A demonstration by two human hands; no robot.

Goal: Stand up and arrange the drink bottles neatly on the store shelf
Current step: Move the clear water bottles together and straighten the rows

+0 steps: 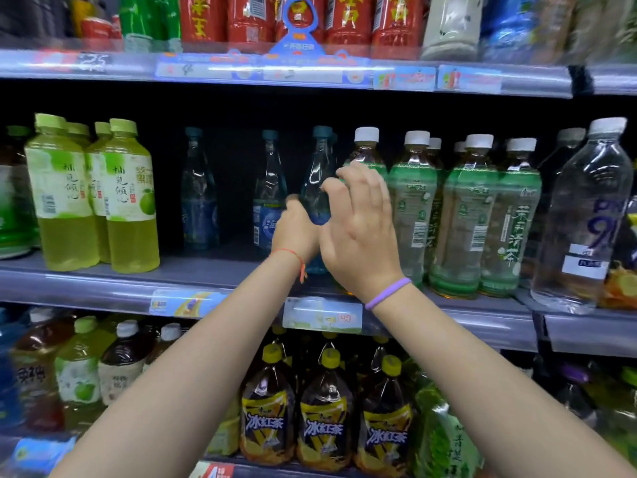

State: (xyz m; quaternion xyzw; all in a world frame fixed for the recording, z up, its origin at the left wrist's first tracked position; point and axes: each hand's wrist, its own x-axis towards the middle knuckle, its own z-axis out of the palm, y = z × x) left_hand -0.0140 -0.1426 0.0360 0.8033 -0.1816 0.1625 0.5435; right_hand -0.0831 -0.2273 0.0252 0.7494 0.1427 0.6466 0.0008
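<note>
Hands (331, 222) among crowding green-label bottles (458, 219)

A shop's drinks aisle: grey metal shelves (103, 281) stacked in tiers, each front edge carrying a clear rail with price tags (322, 315). Ranks of the same bottled drink fill them: red-labelled bottles (348, 19) at 12 o'clock, green tea bottles (462, 215) at 3 o'clock, iced black tea bottles (325, 415) at 6 o'clock.

Upright blue-capped clear bottle (317, 188) on the middle shelf (103, 281), between two hands.
</note>
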